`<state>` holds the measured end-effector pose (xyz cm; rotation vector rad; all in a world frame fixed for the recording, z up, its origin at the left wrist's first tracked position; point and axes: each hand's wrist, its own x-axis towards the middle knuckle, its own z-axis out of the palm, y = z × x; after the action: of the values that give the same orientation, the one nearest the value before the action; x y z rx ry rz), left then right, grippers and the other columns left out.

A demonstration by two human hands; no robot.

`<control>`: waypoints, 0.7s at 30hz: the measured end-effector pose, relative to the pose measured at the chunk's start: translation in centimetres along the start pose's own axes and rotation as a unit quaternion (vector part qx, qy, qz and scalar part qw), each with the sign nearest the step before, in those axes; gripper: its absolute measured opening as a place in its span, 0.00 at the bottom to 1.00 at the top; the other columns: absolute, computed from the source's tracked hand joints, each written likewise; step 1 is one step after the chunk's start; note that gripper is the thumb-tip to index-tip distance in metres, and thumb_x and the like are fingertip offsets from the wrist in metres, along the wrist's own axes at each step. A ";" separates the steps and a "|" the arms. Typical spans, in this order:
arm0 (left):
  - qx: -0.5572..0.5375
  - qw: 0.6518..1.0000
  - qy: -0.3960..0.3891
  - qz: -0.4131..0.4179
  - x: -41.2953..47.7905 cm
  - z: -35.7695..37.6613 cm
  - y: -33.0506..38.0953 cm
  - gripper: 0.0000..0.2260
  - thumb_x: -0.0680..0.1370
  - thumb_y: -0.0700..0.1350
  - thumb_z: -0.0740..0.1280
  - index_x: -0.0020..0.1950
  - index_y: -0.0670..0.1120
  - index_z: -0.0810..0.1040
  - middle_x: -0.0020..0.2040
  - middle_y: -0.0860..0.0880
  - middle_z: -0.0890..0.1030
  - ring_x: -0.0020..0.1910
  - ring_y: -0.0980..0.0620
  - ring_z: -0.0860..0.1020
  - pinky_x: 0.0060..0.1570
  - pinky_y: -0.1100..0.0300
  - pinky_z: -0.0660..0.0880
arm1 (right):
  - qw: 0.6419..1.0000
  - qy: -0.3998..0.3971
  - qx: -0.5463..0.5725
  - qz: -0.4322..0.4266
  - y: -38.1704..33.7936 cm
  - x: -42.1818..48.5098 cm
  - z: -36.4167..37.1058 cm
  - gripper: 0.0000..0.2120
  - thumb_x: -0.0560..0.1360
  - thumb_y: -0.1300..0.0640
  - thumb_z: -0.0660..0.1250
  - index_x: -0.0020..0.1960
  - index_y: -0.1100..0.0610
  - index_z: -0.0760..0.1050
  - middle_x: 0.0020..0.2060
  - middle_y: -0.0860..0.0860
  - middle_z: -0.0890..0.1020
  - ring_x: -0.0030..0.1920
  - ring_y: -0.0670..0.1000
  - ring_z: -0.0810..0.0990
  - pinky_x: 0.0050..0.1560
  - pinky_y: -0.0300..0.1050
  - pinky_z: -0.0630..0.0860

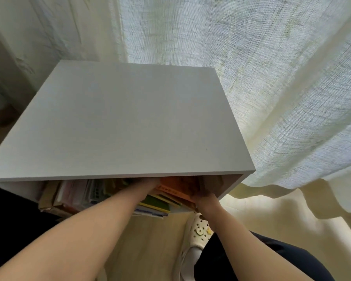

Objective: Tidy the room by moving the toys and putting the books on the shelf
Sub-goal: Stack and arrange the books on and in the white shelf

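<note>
A low white shelf (120,122) stands in front of me, seen from above, its top bare. Under the top board sit several books (73,196) packed upright at the left. An orange book (170,189) and green and yellow ones (158,202) lean at the right side of the opening. My left hand (148,182) reaches into the shelf against these books; its fingers are hidden under the top board. My right hand (206,197) is at the right end of the orange book, by the shelf's side wall, its fingers mostly hidden.
A pale sheer curtain (272,88) hangs behind and to the right of the shelf and pools on the floor. My foot in a white clog (197,232) stands on the wooden floor (146,246) below the shelf. My dark trousers show at both lower corners.
</note>
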<state>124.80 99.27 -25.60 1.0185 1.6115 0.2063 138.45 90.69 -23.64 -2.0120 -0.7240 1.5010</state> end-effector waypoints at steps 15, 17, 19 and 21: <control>0.473 0.861 0.096 0.160 -0.4 -1.6 -2.6 0.24 0.78 0.60 0.59 0.68 0.47 0.67 0.67 0.47 0.72 0.66 0.46 0.70 0.64 0.54 0.68 | 0.996 -0.005 -0.088 0.021 0.4 0.7 2.1 0.15 0.79 0.60 0.57 0.65 0.58 0.68 0.37 0.49 0.70 0.44 0.52 0.70 0.45 0.43 0.67; 0.479 0.854 0.123 0.164 -0.4 -1.5 -2.9 0.23 0.78 0.60 0.58 0.66 0.47 0.68 0.66 0.46 0.73 0.65 0.46 0.71 0.62 0.55 0.69 | 0.995 -0.009 -0.093 0.017 0.4 0.7 2.4 0.13 0.79 0.60 0.56 0.62 0.56 0.68 0.37 0.48 0.70 0.44 0.52 0.70 0.45 0.43 0.67; 0.473 0.854 0.139 0.168 -0.4 -1.6 -3.1 0.21 0.78 0.60 0.58 0.64 0.48 0.70 0.64 0.47 0.74 0.63 0.46 0.72 0.61 0.55 0.70 | 0.996 -0.014 -0.089 -0.001 0.3 0.8 2.6 0.09 0.80 0.59 0.56 0.58 0.51 0.66 0.37 0.46 0.69 0.44 0.51 0.71 0.45 0.41 0.67; 0.479 0.843 0.155 0.191 -0.6 -1.7 -3.3 0.21 0.78 0.60 0.59 0.62 0.48 0.71 0.62 0.47 0.76 0.62 0.46 0.73 0.59 0.56 0.71 | 0.996 -0.013 -0.089 -0.018 0.2 0.9 2.8 0.07 0.80 0.59 0.56 0.57 0.52 0.65 0.35 0.45 0.67 0.40 0.48 0.69 0.41 0.37 0.66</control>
<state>121.71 97.49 -26.65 2.1770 1.8024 -0.2238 135.94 91.42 -25.08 -2.0987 -0.9297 1.4913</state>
